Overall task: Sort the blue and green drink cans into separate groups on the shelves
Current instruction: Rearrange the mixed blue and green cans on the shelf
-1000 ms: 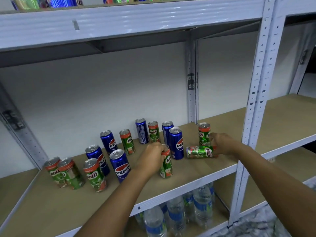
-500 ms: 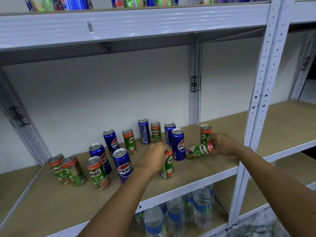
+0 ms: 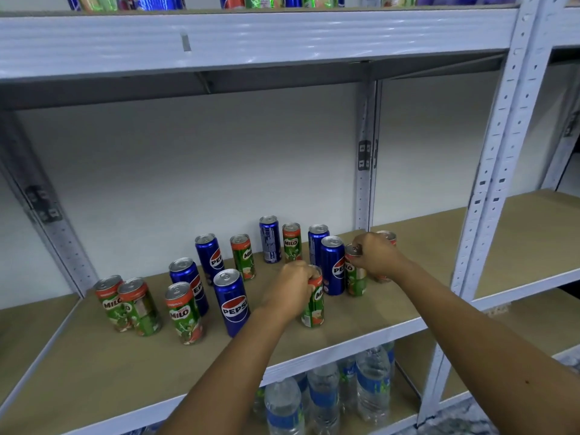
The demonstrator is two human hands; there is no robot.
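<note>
Blue Pepsi cans and green Milo cans stand mixed on the middle shelf [image 3: 94, 365]. My left hand [image 3: 292, 285] grips the top of an upright green Milo can [image 3: 314, 309] near the shelf's front. My right hand [image 3: 375, 257] holds the top of another green Milo can [image 3: 354, 277], now upright beside a blue Pepsi can [image 3: 332, 268]. One more Milo can [image 3: 387, 238] is partly hidden behind my right hand. Three Milo cans [image 3: 135, 306] stand at the left, with a big Pepsi can [image 3: 232, 306] in the middle.
A grey upright post [image 3: 496, 171] rises just right of my right arm. Water bottles [image 3: 323, 400] stand on the shelf below. More cans line the top shelf [image 3: 251, 32]. Bare shelf boards lie to the right [image 3: 518, 233] and far left.
My right hand has tipped the Milo can from lying on its side to standing upright beside the blue Pepsi can. My left hand has stayed on its Milo can.
</note>
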